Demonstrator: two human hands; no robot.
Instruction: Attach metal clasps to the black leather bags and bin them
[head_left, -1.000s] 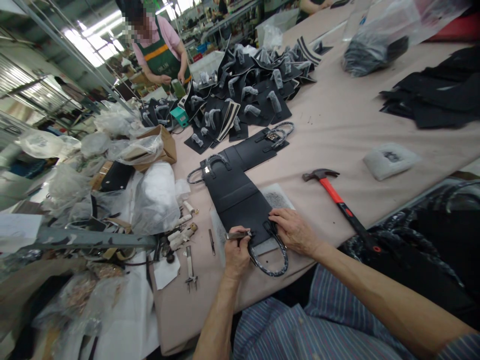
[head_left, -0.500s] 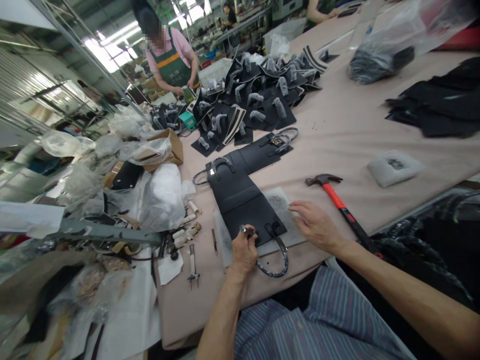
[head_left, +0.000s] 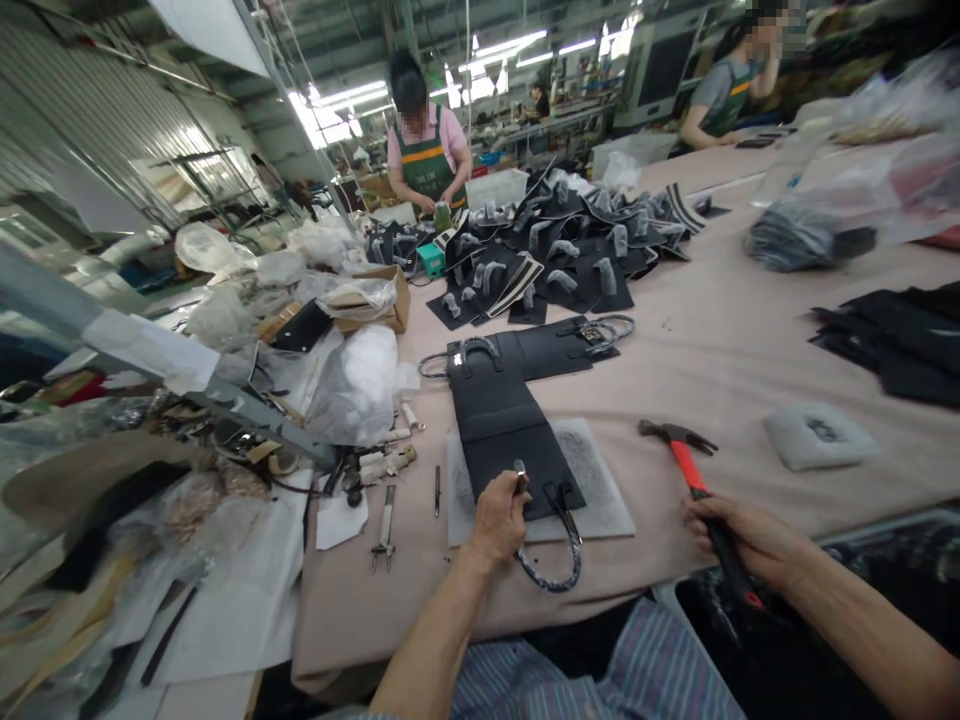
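Observation:
My left hand (head_left: 501, 515) is closed around a short metal punch (head_left: 520, 470), held upright over the near end of a black bag panel (head_left: 504, 425). A wrapped loop handle (head_left: 553, 580) curves from that end toward me. Beneath the panel lies a pale slab (head_left: 604, 490). My right hand (head_left: 739, 535) grips the black and red handle of a claw hammer (head_left: 684, 455), whose head points away from me. What the punch tip touches is hidden by my fingers.
A second black panel (head_left: 562, 345) lies beyond. Several handled pieces are heaped (head_left: 555, 250) at the back, near a co-worker (head_left: 427, 160). Loose tools (head_left: 384, 535) and plastic bags (head_left: 360, 385) lie left; a wrapped packet (head_left: 817, 437) and black sheets (head_left: 892, 340) lie right.
My right hand has moved from beside the slab to the hammer and closed on its handle. My left hand still holds the punch at the panel. The view has shifted.

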